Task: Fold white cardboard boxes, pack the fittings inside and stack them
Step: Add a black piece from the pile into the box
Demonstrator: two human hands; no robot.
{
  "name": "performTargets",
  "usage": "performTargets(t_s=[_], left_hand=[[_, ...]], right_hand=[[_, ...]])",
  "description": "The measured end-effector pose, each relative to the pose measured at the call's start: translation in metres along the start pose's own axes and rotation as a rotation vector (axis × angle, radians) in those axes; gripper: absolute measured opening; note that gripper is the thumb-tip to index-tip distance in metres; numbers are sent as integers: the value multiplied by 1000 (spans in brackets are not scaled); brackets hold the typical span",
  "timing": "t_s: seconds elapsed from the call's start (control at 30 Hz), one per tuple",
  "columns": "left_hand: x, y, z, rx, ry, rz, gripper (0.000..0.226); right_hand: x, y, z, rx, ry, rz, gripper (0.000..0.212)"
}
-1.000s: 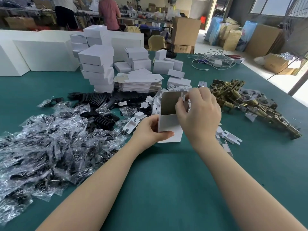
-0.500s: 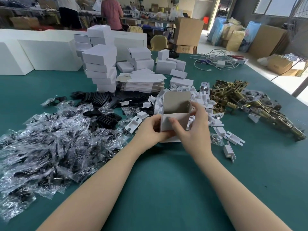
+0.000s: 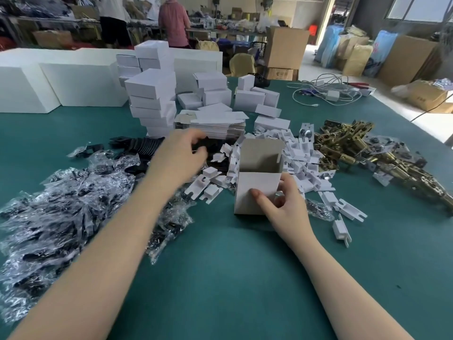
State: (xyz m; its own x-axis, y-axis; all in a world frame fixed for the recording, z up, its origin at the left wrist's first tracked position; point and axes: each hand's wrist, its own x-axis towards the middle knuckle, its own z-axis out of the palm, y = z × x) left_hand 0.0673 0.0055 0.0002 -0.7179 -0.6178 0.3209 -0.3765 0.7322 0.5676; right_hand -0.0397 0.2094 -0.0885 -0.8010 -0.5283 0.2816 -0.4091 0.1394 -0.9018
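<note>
Head view: right hand (image 3: 285, 207) grips the near right corner of an open white box (image 3: 257, 182), thumb on its front face, the box upright on the green tabletop (image 3: 232, 278). Left hand (image 3: 180, 157), fingers loosely curled and blurred, hovers left of the box over black parts (image 3: 144, 147); whether it holds anything cannot be told. Beyond: white inserts (image 3: 294, 153), flat blanks (image 3: 210, 126), stacked boxes (image 3: 152, 99); brass fittings (image 3: 355, 148) at right.

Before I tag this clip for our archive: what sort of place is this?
Probably a packing workshop: stacked white cardboard boxes, a heap of brass-coloured metal fittings on a green table, and brown shipping cartons behind.
</note>
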Motion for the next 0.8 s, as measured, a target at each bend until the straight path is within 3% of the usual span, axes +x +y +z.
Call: performTargets(t_s=[0.1,0.17,0.23,0.53,0.7,0.8], left_hand=[[21,-23,-29,538,-439,-155,56],[22,-34,-36,636,-725,-194,64],[22,-44,-38,649,-810,-176,64],[30,-63,-47,607,-648,79,31],[33,-69,-43,585,-295,114,19],[32,-72,-37,316,-66,57,18]], right_hand=[[0,-1,0,-1,3,8,38],[0,-2,0,3,-3,9,37],[-1,-3,0,10,-18,17,36],[-2,-5,2,16,-27,16,40],[-2,-7,1,18,-27,40,32],[-1,-5,1,20,-35,41,28]])
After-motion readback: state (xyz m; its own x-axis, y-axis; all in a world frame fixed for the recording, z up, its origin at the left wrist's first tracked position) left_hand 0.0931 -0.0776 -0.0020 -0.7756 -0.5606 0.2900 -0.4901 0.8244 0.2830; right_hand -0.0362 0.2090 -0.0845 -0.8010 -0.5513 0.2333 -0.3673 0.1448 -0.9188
